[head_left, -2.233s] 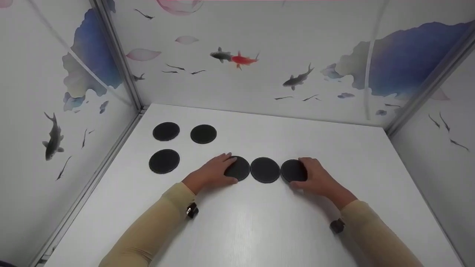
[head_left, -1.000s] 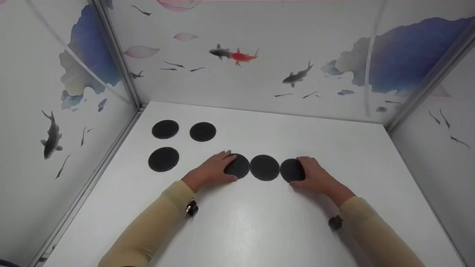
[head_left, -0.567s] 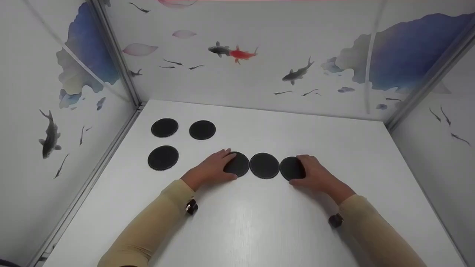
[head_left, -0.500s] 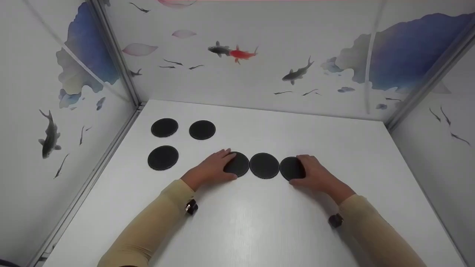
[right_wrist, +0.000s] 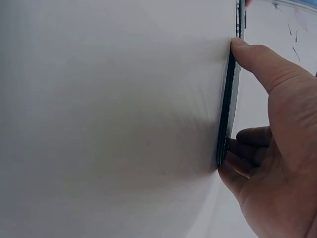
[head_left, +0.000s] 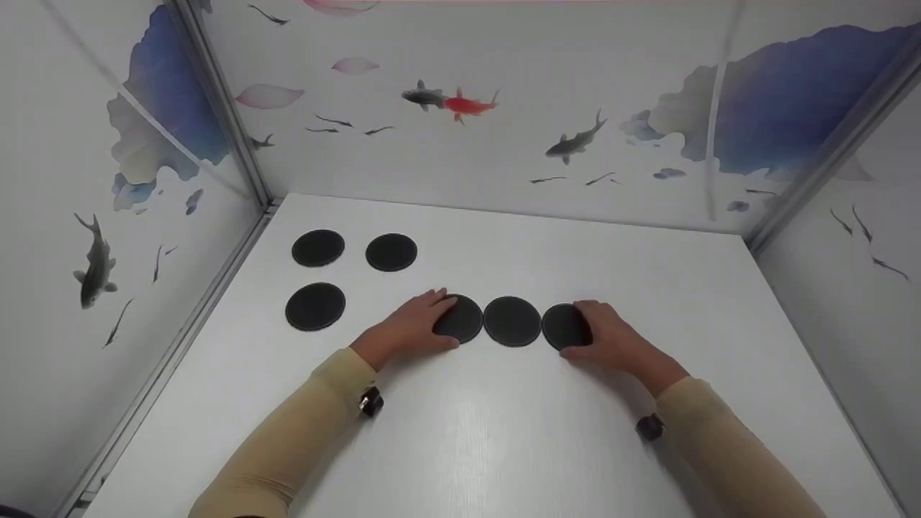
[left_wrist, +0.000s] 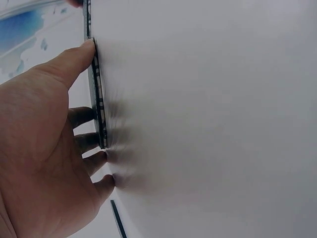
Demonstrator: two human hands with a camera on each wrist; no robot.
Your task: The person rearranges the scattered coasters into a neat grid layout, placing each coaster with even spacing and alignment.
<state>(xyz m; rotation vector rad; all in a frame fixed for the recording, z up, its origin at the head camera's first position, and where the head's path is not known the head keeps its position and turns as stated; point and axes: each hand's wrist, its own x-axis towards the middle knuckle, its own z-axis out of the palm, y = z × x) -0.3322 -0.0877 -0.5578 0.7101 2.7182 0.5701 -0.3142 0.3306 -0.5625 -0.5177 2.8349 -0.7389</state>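
Note:
Three black round coasters touch in a row across the middle of the white table in the head view. My left hand holds the left coaster by its outer side, thumb at the near edge and fingers at the far edge. At the other end, my right hand grips the right coaster the same way, covering its right side. Between them lies the middle coaster, touched by neither hand. Both wrist views show the held coasters edge-on: the left one's rim and the right one's rim, flat on the tabletop.
Toward the table's back left lie three more black coasters: a far-left one, one beside it and a nearer one. A white back wall with painted fish and side panels enclose the table.
The head view has tilted slightly, so everything sits a little higher in it. Both hands and all the coasters keep practically the same places on the table.

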